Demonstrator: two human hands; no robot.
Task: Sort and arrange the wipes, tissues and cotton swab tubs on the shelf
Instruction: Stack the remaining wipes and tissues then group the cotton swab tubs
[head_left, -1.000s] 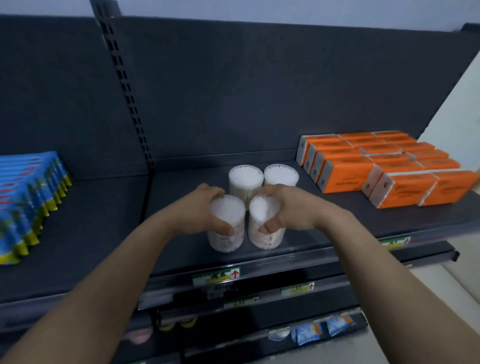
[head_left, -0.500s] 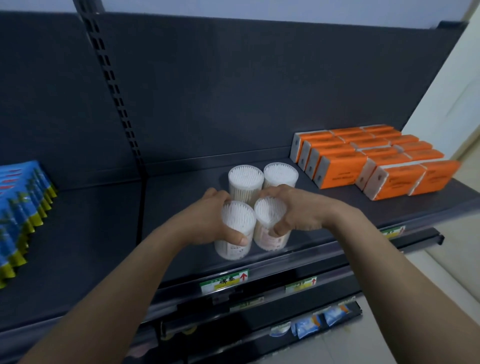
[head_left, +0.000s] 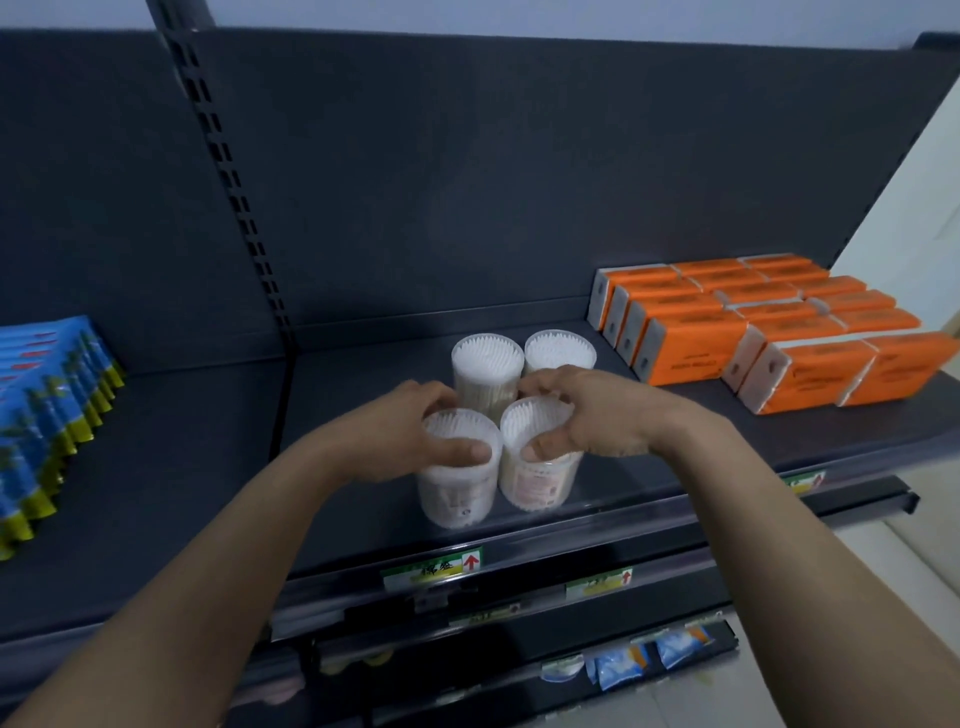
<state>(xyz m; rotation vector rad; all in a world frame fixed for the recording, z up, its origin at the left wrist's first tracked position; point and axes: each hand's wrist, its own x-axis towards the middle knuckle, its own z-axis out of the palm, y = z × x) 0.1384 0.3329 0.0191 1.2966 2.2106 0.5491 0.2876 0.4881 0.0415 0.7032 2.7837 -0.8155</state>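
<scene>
While both arms reach onto the dark shelf (head_left: 182, 467), each hand has hold of one cotton swab tub. Left hand (head_left: 389, 436): fingers curled round the far side of the front-left tub (head_left: 457, 493), thumb (head_left: 467, 450) pressed flat on the near wall just under the rim. Right hand (head_left: 597, 415): fingers hooked over the far rim of the front-right tub (head_left: 540, 480), thumb (head_left: 545, 445) laid on the near wall. Both gripped tubs stand upright on the shelf, side by side between the two thumbs, rims close together with a narrow gap lower down. Just beyond the curled fingers stand the rear-left tub (head_left: 487, 364) and the rear-right tub (head_left: 560, 349), upright and next to each other. The fingertips are hidden between the two rows, so they may be touching the rear pair; the view does not settle it. Well to the right of the right hand's fingers: orange tissue packs (head_left: 691, 343), set in rows running back toward the rear panel. Well to the left of the left hand's fingers: blue wipes packs (head_left: 47, 405), overlapped in a row and cut off by the frame edge. Below the thumbs, on the shelf's front rail: a green and yellow price label (head_left: 434, 566) with a red arrow.
</scene>
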